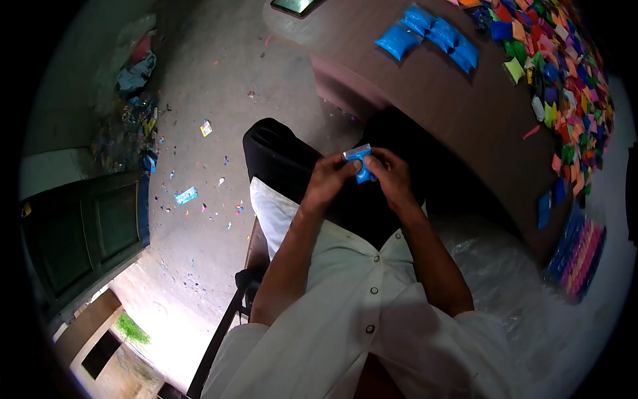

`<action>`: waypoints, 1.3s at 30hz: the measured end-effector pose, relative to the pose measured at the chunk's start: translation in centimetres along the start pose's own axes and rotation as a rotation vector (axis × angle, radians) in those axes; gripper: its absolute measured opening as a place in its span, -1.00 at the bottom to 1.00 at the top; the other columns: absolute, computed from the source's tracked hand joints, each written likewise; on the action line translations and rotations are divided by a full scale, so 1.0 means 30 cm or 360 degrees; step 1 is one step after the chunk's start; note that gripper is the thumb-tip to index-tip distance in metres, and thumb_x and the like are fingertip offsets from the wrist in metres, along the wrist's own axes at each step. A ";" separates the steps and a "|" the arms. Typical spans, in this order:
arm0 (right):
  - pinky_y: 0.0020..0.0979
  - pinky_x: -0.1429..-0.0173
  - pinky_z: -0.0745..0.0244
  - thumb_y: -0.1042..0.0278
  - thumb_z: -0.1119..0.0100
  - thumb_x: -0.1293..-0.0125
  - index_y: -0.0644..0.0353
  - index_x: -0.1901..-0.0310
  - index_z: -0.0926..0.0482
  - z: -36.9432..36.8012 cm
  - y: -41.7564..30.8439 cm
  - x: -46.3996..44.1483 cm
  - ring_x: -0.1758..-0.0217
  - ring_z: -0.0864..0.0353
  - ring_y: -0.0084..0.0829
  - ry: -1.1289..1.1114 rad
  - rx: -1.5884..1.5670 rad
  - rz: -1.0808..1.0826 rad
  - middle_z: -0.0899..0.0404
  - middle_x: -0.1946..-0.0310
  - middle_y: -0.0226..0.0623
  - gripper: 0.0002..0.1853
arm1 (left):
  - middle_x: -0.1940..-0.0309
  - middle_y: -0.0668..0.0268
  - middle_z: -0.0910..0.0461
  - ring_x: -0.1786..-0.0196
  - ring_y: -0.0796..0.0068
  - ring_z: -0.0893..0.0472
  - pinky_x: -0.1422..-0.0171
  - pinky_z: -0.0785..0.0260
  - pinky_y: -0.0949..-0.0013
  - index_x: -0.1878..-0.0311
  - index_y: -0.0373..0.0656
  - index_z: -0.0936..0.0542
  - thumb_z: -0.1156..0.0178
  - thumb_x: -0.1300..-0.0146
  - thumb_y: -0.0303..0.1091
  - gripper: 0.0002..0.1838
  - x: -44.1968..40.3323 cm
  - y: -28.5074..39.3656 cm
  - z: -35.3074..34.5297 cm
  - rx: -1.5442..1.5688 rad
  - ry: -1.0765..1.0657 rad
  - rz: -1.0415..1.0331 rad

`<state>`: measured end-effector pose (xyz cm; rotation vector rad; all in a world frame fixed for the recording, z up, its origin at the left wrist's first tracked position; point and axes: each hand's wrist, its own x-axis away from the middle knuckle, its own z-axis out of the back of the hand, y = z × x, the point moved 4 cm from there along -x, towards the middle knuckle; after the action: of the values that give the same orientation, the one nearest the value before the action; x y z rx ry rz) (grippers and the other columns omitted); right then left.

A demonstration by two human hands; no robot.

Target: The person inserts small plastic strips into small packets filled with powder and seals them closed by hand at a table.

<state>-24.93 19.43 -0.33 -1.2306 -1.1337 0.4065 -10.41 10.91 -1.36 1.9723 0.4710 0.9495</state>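
Observation:
A small blue packet with a clear top strip (363,174) is held between both hands above my lap. My left hand (325,178) pinches its left side with thumb and fingers. On the other side, my right hand (392,174) grips it, thumb pressed near the middle. The clear strip points up and away from me, and the blue part hangs below between the thumbs. Several filled blue packets (428,36) lie grouped on the brown table (425,93) ahead to the right.
A big heap of small colourful packets (565,86) covers the table's right side. Blue and pink strips (578,256) are stacked at its near end. A phone-like device (296,5) rests at the far edge. Scraps litter the floor (219,86), and a dark green door (86,233) stands left.

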 end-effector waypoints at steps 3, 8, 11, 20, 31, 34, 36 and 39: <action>-0.47 -0.03 -0.55 0.25 -0.36 -0.42 0.29 -0.13 -0.69 0.014 0.006 0.000 0.09 -0.64 -0.53 -0.0077 0.0037 -0.0061 -0.70 0.11 -0.31 -0.64 | 0.17 0.38 -0.70 0.14 0.63 -0.58 -0.05 -0.41 0.47 -0.07 -0.27 -0.72 -0.45 -0.32 -0.11 -0.57 0.009 0.004 -0.005 -0.0038 -0.0014 0.0028; -0.47 -0.03 -0.55 0.26 -0.36 -0.41 0.30 -0.13 -0.68 0.018 0.022 -0.008 0.09 -0.64 -0.54 -0.0015 -0.0065 0.0032 -0.70 0.10 -0.31 -0.63 | 0.14 0.32 -0.71 0.09 0.55 -0.61 -0.11 -0.43 0.42 -0.09 -0.31 -0.71 -0.43 -0.32 -0.14 -0.56 0.018 0.073 -0.037 -0.0390 -0.0091 0.0168; -0.48 -0.03 -0.54 0.25 -0.35 -0.41 0.31 -0.13 -0.68 0.004 0.026 -0.009 0.09 -0.63 -0.56 -0.0011 -0.0085 0.0088 -0.70 0.12 -0.32 -0.63 | 0.12 0.29 -0.72 0.07 0.52 -0.62 -0.12 -0.43 0.42 -0.12 -0.33 -0.70 -0.43 -0.31 -0.16 -0.53 0.025 0.085 -0.039 -0.0337 -0.0056 0.0110; -0.51 -0.01 -0.52 0.20 -0.33 -0.46 0.27 -0.09 -0.69 -0.001 0.093 -0.037 0.11 -0.62 -0.61 -0.0183 -0.0054 -0.0099 -0.70 0.15 -0.36 -0.66 | 0.17 0.28 -0.72 0.12 0.51 -0.63 -0.07 -0.45 0.41 -0.07 -0.33 -0.72 -0.42 -0.29 -0.18 -0.58 0.020 0.011 0.020 -0.0412 0.0026 0.0237; -0.46 -0.05 -0.54 0.16 -0.25 -0.53 0.26 -0.14 -0.66 0.010 0.101 -0.053 0.07 -0.63 -0.55 -0.0198 0.0102 -0.0031 -0.70 0.10 -0.34 -0.65 | 0.16 0.24 -0.73 0.16 0.49 -0.68 -0.02 -0.52 0.41 -0.02 -0.34 -0.71 -0.46 -0.30 -0.15 -0.58 -0.033 -0.119 0.056 -0.0223 -0.0046 0.0271; -0.44 -0.03 -0.54 0.14 -0.23 -0.54 0.26 -0.17 -0.64 0.022 0.106 -0.062 0.10 -0.61 -0.54 -0.0258 0.0016 -0.0087 -0.68 0.10 -0.33 -0.62 | 0.17 0.24 -0.73 0.15 0.49 -0.68 -0.03 -0.53 0.40 -0.01 -0.35 -0.71 -0.45 -0.31 -0.15 -0.58 -0.018 -0.077 0.041 -0.0302 -0.0036 0.0291; -0.44 -0.01 -0.54 0.14 -0.23 -0.53 0.26 -0.17 -0.63 0.016 0.116 -0.063 0.11 -0.61 -0.54 -0.0193 -0.0032 -0.0087 -0.67 0.10 -0.34 -0.62 | 0.19 0.24 -0.73 0.15 0.49 -0.68 -0.02 -0.53 0.40 0.01 -0.36 -0.71 -0.44 -0.32 -0.15 -0.59 -0.007 -0.038 0.030 -0.0369 -0.0032 0.0300; -0.44 0.01 -0.54 0.15 -0.24 -0.53 0.27 -0.17 -0.62 0.005 0.115 -0.054 0.12 -0.60 -0.54 -0.0071 -0.0099 -0.0107 -0.66 0.09 -0.34 -0.62 | 0.24 0.24 -0.73 0.15 0.48 -0.69 -0.01 -0.52 0.39 0.06 -0.36 -0.72 -0.42 -0.33 -0.16 -0.62 -0.010 -0.037 0.028 -0.0495 -0.0074 0.0396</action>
<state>-24.72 19.44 -4.14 -1.2394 -1.2300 0.3517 -9.93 10.88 -2.69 1.7881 0.0451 1.0580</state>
